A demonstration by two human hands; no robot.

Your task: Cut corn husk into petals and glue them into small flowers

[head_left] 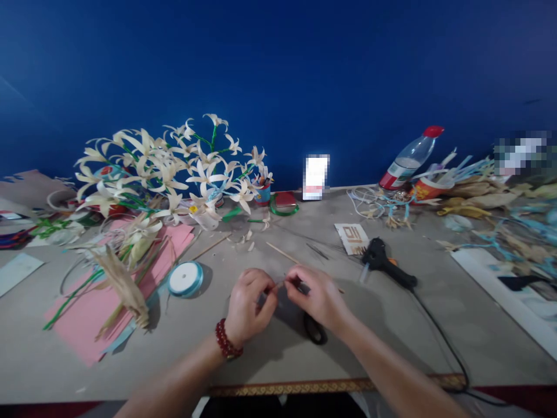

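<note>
My left hand (251, 302), with a dark red bead bracelet (227, 339) at its wrist, is closed in a pinch near the middle of the table. Just right of it my right hand (317, 295) pinches too, the fingertips of both hands nearly meeting. Something thin and small seems to run between them, too fine to make out. Black scissor handles (314, 330) show below my right hand. A thin wooden stick (282, 252) lies behind the hands. Left of them is a spool of light blue ribbon (185, 278).
White flowers on green stems (209, 168) fill the back left. Pink paper (87, 325) with dried husks (130, 290) lies at left. A black glue gun (387, 264) with its cord, a tilted bottle (411, 157) and a white tray (500, 284) stand at right.
</note>
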